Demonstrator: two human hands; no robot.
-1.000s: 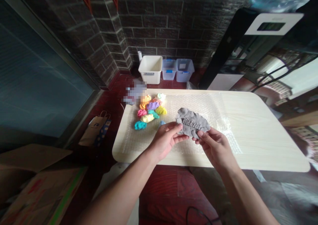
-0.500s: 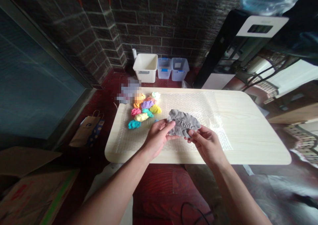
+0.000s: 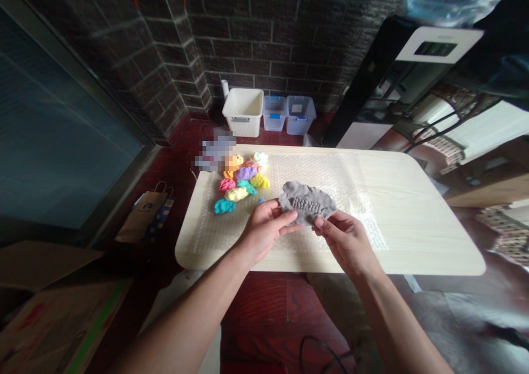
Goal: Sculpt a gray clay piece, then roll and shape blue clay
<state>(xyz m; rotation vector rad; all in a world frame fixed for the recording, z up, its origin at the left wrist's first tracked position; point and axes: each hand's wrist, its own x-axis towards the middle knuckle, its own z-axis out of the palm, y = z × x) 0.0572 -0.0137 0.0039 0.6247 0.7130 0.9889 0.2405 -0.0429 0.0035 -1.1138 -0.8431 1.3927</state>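
A flattened slab of grey modelling clay (image 3: 308,194) is held up above the table, with rows of small bumps across its middle. My left hand (image 3: 266,225) grips its left lower edge, the thumb on top and the fingers underneath. At the right lower edge, my right hand (image 3: 341,233) pinches it between thumb and fingers. Lumps of coloured clay lie in a cluster to the left, among them a purple lump (image 3: 246,173), a teal lump (image 3: 224,206) and a pale yellow lump (image 3: 236,194). A small blue bit (image 3: 260,201) shows beside my left hand.
Bubble wrap (image 3: 314,170) covers part of the pale wooden table (image 3: 430,214). Beyond the far edge stand a white bin (image 3: 243,122) and two clear bins (image 3: 300,118). A water dispenser (image 3: 367,87) is at the back right. A paper bag (image 3: 142,214) and a cardboard box (image 3: 49,319) stand left.
My left thumb has slid down and slightly right, from the bumps toward the slab's lower edge. More of the bumpy rows is visible. The right hand keeps its hold.
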